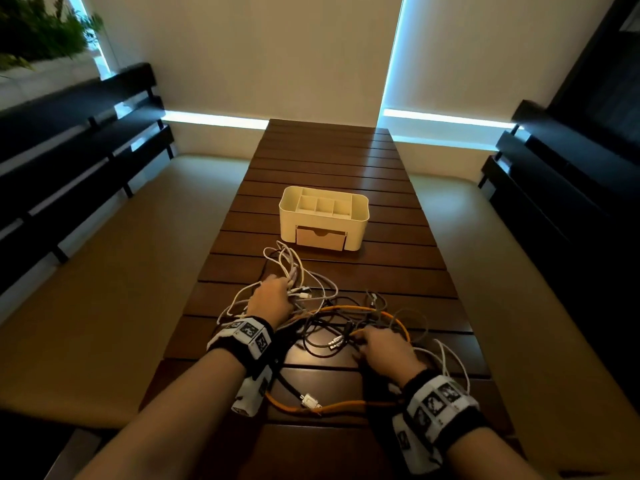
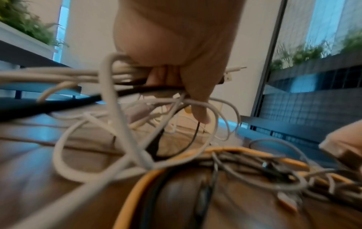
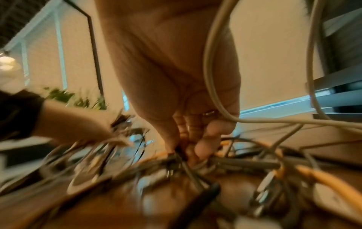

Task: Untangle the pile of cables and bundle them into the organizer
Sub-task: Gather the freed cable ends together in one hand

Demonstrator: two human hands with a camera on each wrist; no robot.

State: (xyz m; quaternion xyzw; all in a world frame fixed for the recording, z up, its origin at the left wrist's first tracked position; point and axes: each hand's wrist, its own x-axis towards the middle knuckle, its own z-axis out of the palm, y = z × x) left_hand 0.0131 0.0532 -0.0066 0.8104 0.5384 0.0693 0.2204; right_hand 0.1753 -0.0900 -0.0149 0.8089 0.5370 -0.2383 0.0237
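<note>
A tangle of cables [image 1: 322, 317] lies on the slatted wooden table [image 1: 332, 157]: white, grey, black and one thick orange cable [image 1: 332, 407]. My left hand [image 1: 272, 296] grips a bunch of white cables [image 2: 82, 74] with a black one, fingers curled round them. My right hand [image 1: 382, 351] pinches grey and dark cables [image 3: 231, 162] in the middle of the pile; a white cable [image 3: 211, 65] loops over that wrist. The cream organizer [image 1: 323, 216], with open top compartments and a small drawer, stands beyond the pile.
Cushioned benches [image 1: 114, 271] flank the table on both sides, with dark slatted backrests [image 1: 79, 147]. Green plants [image 1: 38, 29] sit at the far left. A connector [image 1: 310, 400] lies at the near end of the pile.
</note>
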